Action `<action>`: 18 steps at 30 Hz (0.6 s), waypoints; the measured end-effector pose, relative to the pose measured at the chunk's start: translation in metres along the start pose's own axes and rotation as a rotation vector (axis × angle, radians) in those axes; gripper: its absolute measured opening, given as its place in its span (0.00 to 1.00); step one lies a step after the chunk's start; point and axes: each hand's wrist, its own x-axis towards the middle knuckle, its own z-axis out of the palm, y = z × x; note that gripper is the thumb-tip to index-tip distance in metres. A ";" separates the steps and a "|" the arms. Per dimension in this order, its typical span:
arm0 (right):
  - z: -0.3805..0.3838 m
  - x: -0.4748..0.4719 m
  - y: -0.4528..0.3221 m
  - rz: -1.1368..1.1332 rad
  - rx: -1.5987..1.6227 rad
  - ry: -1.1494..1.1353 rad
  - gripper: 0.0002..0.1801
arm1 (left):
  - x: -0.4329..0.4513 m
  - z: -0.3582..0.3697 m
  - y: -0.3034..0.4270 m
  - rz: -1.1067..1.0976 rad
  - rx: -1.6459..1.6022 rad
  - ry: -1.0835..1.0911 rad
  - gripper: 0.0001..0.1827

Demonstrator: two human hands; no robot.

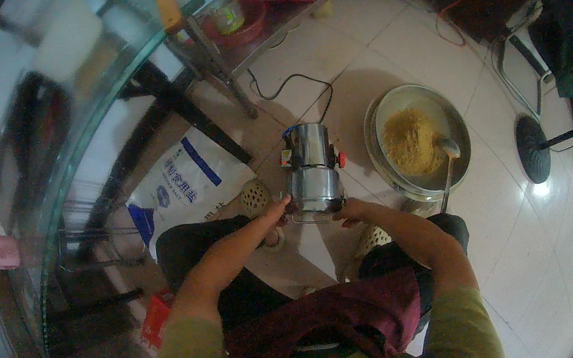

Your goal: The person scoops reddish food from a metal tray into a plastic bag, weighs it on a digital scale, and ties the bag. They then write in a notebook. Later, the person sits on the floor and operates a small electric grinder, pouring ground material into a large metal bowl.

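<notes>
A stainless-steel electric grinder [313, 178] is in front of me between my knees. It has a red knob [341, 159] on its side and a wire bail [314, 221] at the end nearest me. My left hand [283, 211] presses against the left of that near end. On the other side my right hand [353, 211] grips it, with the fingers curled partly out of sight. To the right, a metal basin [461, 125] holds a heap of tan powder [410, 141]. A long-handled metal ladle [448, 166] rests in the basin, its handle over the rim.
A printed white sack [193, 184] lies left of the grinder. The grinder's black cord [299, 77] runs over the tiled floor [514, 217]. A glass-topped table [56, 163] flanks my left. A round black stand base [532, 148] is at right, and a low shelf [291, 25] is ahead.
</notes>
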 end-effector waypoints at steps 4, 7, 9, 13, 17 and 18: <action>-0.002 -0.011 -0.047 -0.068 -0.040 -0.046 0.24 | 0.003 -0.030 -0.014 0.011 -0.077 0.310 0.25; -0.028 -0.023 -0.028 0.039 0.178 0.012 0.25 | -0.023 0.007 0.027 0.094 0.022 0.344 0.25; -0.036 -0.022 -0.049 -0.047 0.090 0.034 0.25 | -0.031 -0.009 0.035 0.167 0.119 0.454 0.26; -0.049 -0.079 -0.090 -0.076 0.256 0.188 0.23 | -0.079 0.034 0.100 0.225 0.108 0.571 0.25; -0.071 -0.084 -0.095 -0.233 0.316 0.224 0.18 | -0.079 0.028 0.128 0.413 0.070 0.483 0.22; -0.075 -0.091 -0.106 -0.230 0.354 0.226 0.18 | -0.088 0.028 0.141 0.400 0.087 0.480 0.21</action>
